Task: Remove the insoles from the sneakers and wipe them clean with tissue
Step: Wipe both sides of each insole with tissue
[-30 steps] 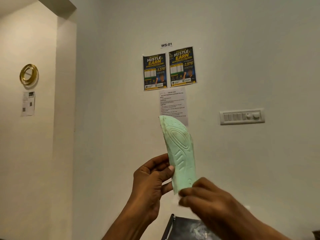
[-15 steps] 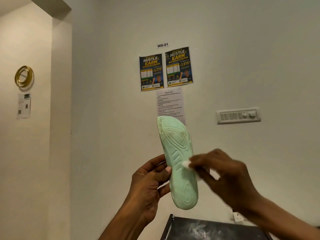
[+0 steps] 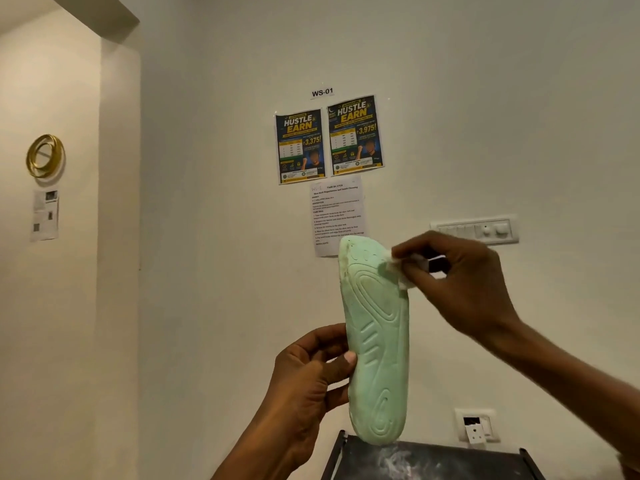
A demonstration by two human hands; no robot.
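Standing upright in open air before the wall (image 3: 207,271), the mint-green insole (image 3: 377,341) is gripped along its left edge by the left hand (image 3: 311,372), thumb on the ribbed face. The right hand (image 3: 460,282) has its fingers (image 3: 415,271) pinching a white tissue (image 3: 394,264) against the toe's right edge. The heel end hangs just above a dark shelf (image 3: 433,460).

Two Hustle & Earn posters (image 3: 300,147) hang side by side under a WS-01 label (image 3: 322,92). A switch panel (image 3: 485,230) sits lower right, a gold ring (image 3: 45,155) far left.
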